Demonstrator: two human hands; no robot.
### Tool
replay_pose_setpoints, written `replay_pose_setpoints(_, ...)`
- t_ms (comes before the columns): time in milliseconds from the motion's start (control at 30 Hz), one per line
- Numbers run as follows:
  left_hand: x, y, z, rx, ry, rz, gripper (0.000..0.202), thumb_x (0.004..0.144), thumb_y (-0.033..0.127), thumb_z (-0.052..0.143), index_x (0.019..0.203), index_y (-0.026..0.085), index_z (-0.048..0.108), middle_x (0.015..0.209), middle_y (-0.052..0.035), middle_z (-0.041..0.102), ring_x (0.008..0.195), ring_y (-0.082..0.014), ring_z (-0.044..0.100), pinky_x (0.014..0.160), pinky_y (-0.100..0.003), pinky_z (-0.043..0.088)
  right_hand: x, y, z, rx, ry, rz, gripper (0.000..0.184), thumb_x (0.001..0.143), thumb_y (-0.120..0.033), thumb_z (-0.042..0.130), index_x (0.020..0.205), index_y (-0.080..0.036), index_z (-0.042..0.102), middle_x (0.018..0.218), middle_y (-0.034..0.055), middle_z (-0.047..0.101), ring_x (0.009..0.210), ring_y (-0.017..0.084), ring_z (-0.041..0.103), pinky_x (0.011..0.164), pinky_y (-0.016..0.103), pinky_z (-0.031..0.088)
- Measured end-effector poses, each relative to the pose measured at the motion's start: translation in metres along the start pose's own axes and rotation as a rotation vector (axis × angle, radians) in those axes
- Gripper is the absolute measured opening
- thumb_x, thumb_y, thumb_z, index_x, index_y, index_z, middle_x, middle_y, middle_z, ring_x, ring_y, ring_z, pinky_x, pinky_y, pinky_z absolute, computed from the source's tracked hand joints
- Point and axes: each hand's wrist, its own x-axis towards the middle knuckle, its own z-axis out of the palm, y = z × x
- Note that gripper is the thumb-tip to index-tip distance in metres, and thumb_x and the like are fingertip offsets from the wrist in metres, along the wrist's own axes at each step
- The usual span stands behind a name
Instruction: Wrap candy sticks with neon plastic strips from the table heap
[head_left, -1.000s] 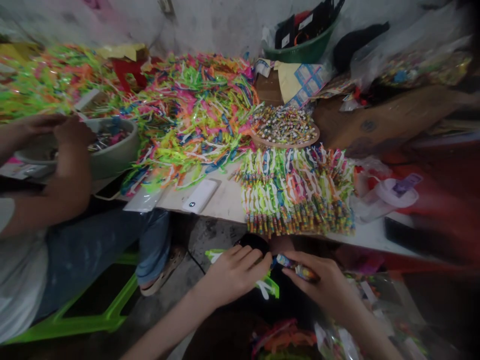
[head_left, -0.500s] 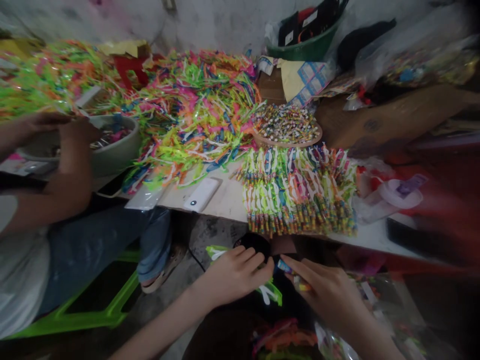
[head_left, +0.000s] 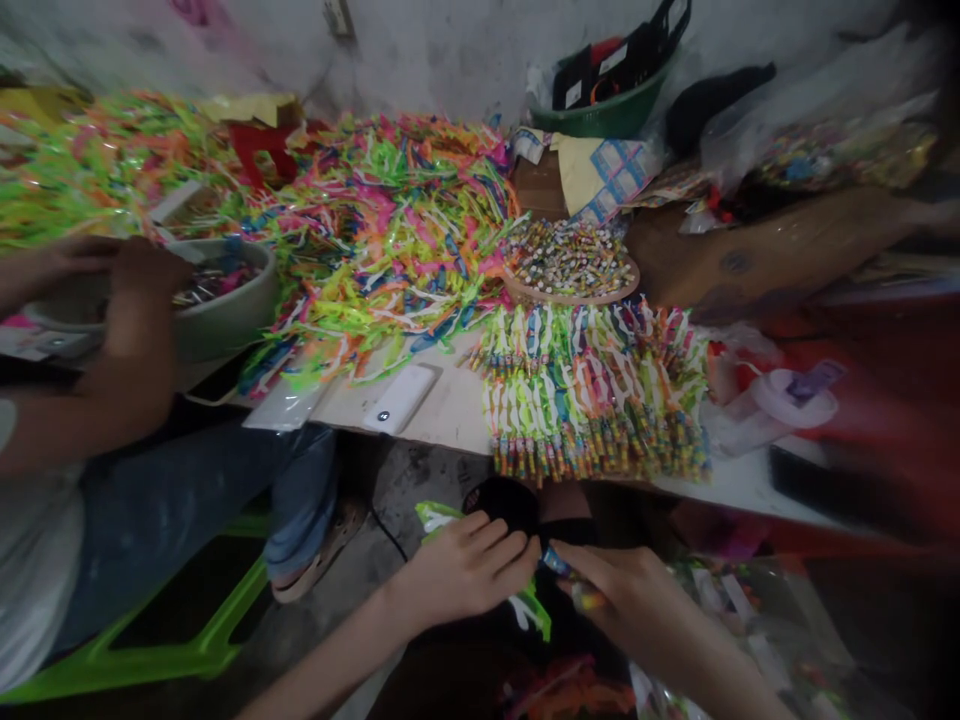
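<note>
My left hand (head_left: 474, 562) is closed on a bright green plastic piece with a white strip (head_left: 534, 612), whose ends stick out on both sides of the fist. Thumb and fingers of my right hand (head_left: 637, 600) close on a small printed tube (head_left: 556, 562), its blue end pointing at my left fingertips. Whether the tube touches the green piece is hidden by the fingers. Both hands hover over my lap, below the table edge. On the table beyond them lie rows of finished-looking tubes with coloured plastic tops (head_left: 600, 400).
A round tray of small tubes (head_left: 574, 262) stands behind the rows. Left of it spreads a heap of coloured plastic pieces (head_left: 405, 220). A white phone-like object (head_left: 403, 398) lies near the edge. At left a co-worker's hands reach over a grey basin (head_left: 232, 300).
My right hand with the tube has moved slightly left and down, nearer my left hand. The whole view has shifted a little.
</note>
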Motion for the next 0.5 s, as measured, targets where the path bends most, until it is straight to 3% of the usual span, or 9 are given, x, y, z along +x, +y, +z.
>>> replay_pose_setpoints(133,0.000,-0.004,0.003,-0.029,-0.001,-0.034,0.016,0.088,0.013,0.052,0.103,0.011,0.057,0.079,-0.0008,0.063,0.067,-0.0119,0.056,0.055,-0.028,0.036,0.007,-0.001,0.006,0.105,0.049,0.094,0.026,0.084,-0.019,0.051,0.107,-0.022,0.062,0.086,0.0037,0.071,0.077,0.016,0.067,0.071,0.022,0.049)
replay_pose_setpoints(300,0.006,-0.006,0.005,-0.080,-0.058,0.004,0.011,0.090,0.014,0.047,0.097,0.013,0.056,0.074,-0.0003,0.061,0.064,-0.0125,0.055,0.056,-0.028,0.037,0.018,-0.003,0.007,0.320,0.008,0.359,0.012,0.081,-0.029,0.060,0.080,-0.019,0.066,0.079,0.0000,0.070,0.073,0.013,0.063,0.066,0.020,0.043)
replay_pose_setpoints(400,0.000,-0.008,0.007,-0.103,-0.115,-0.004,0.013,0.091,0.013,0.045,0.100,0.014,0.055,0.077,-0.0014,0.062,0.067,-0.0129,0.056,0.057,-0.026,0.039,0.010,0.006,-0.009,0.315,-0.108,0.419,0.011,0.078,-0.030,0.061,0.078,-0.019,0.064,0.074,-0.0031,0.067,0.068,0.012,0.058,0.061,0.019,0.038)
replay_pose_setpoints(500,-0.017,-0.012,0.010,-0.137,-0.126,-0.078,0.018,0.091,0.012,0.045,0.107,0.015,0.052,0.085,-0.0036,0.065,0.073,-0.0143,0.060,0.059,-0.025,0.042,-0.010,0.032,-0.037,0.245,-0.209,0.421,0.014,0.077,-0.033,0.061,0.075,-0.020,0.063,0.068,-0.0041,0.063,0.064,0.011,0.053,0.058,0.019,0.035)
